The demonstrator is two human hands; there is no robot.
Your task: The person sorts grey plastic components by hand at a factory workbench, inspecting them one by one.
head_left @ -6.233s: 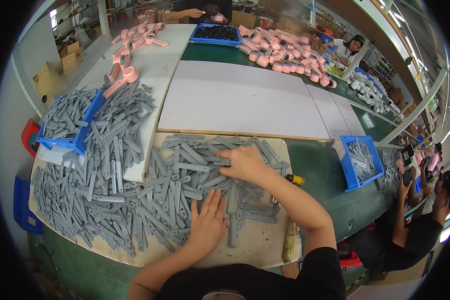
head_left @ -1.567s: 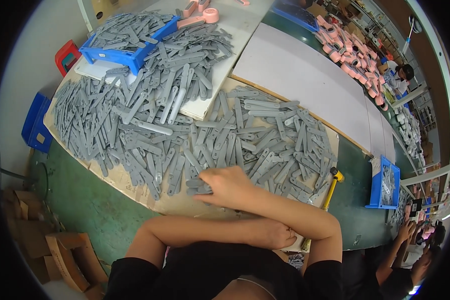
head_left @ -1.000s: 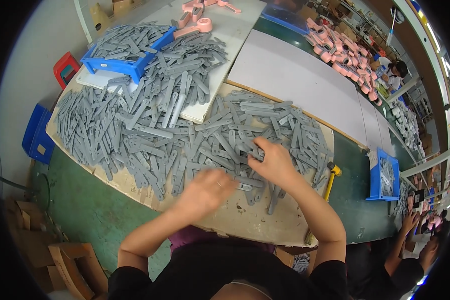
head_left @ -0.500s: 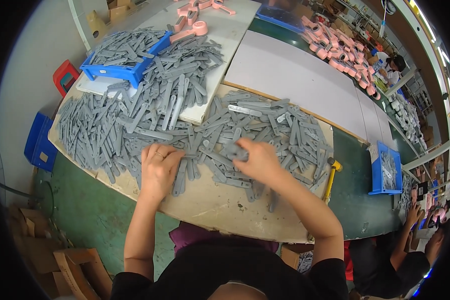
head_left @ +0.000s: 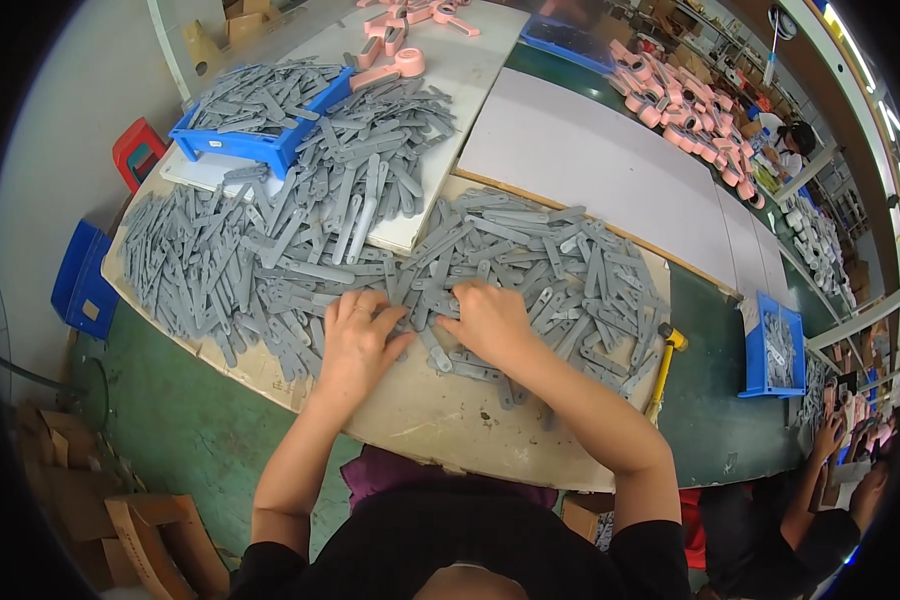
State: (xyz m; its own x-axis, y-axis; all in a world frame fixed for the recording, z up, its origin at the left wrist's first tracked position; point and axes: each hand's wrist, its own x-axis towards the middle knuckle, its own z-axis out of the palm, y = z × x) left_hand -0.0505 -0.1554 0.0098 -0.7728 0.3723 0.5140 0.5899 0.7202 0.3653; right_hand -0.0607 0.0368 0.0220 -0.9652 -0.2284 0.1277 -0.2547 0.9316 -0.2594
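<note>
Flat grey strips (head_left: 200, 250) with rounded ends and small holes lie in a loose heap across the tabletop. My left hand (head_left: 355, 345) rests at the heap's near edge, its fingers bent and the thumb apart from the forefinger; I see nothing held in it. Just to the right, my right hand (head_left: 490, 320) reaches into the strips with its fingers curled down. What those fingers grip is hidden beneath them. Between the two hands lie more grey strips (head_left: 433, 350), one close under the right thumb.
A blue crate (head_left: 235, 145) full of strips stands at far left. Pink round-headed parts (head_left: 407, 63) lie behind it, with a larger pink pile (head_left: 685, 105) at far right. A yellow-handled hammer (head_left: 667, 365) lies beside the right-hand heap. Another blue bin (head_left: 770, 370) and co-workers are at right.
My left hand has moved right, away from the strip it pinched. My right hand has shifted slightly left and down onto the strips; the grey piece in it no longer shows.
</note>
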